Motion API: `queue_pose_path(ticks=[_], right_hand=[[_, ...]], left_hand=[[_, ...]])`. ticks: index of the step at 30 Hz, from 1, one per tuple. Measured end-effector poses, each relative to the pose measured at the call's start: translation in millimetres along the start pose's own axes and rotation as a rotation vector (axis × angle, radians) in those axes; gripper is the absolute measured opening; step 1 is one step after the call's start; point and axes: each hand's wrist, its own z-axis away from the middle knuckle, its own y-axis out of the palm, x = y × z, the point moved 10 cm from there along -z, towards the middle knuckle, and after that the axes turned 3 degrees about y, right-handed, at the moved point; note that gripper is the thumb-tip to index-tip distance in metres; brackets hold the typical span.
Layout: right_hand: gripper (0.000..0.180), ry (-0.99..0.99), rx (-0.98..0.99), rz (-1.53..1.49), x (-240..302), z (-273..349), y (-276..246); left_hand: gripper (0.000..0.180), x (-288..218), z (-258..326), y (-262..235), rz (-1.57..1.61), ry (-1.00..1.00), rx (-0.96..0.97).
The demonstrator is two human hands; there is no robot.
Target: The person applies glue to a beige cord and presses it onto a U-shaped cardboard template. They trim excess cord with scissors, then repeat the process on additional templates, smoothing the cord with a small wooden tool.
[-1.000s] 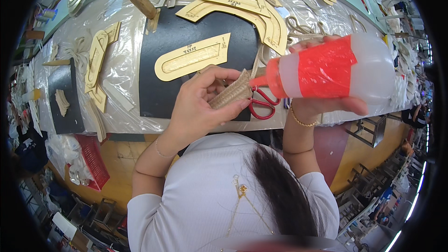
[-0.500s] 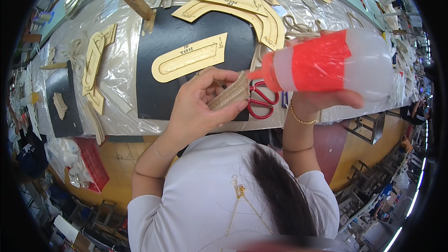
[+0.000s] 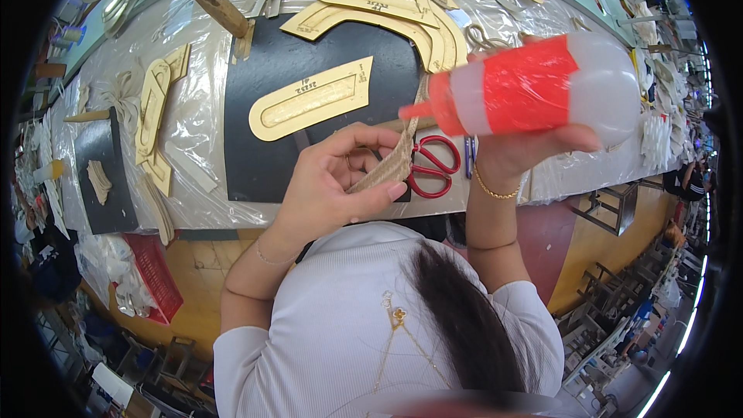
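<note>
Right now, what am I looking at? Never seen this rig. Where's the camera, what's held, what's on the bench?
No machine: one person's bare hands, filmed by a fisheye camera on their head looking down, so edges bend. The right hand holds a squeeze bottle with red tape and an orange nozzle, tipped toward a woven strap pinched in the left hand. On the plastic-covered bench lie a black mat, yellowish templates and red scissors.
</note>
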Motion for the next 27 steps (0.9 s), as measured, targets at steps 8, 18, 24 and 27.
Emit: queue_pose_path(ticks=[8, 18, 24, 27], right_hand=[[0.117, 0.050, 0.008, -0.027, -1.2, -3.7, 5.5], [0.115, 0.155, 0.275, -0.007, -33.8, -6.8, 17.2], [0.110, 0.211, 0.402, 0.018, -68.3, -13.3, 13.9], [0.108, 0.249, 0.394, -0.007, -83.3, -8.3, 4.2]], left_hand=[[0.054, -1.7, 1.4, 1.5, 0.014, 0.068, 0.019], [0.047, -18.5, 33.1, -49.9, -0.328, 0.185, -0.145], [0.040, -88.9, 210.3, -272.4, -1.077, 0.135, -1.454], [0.043, -82.5, 265.0, -324.8, -1.278, 0.050, -1.604]])
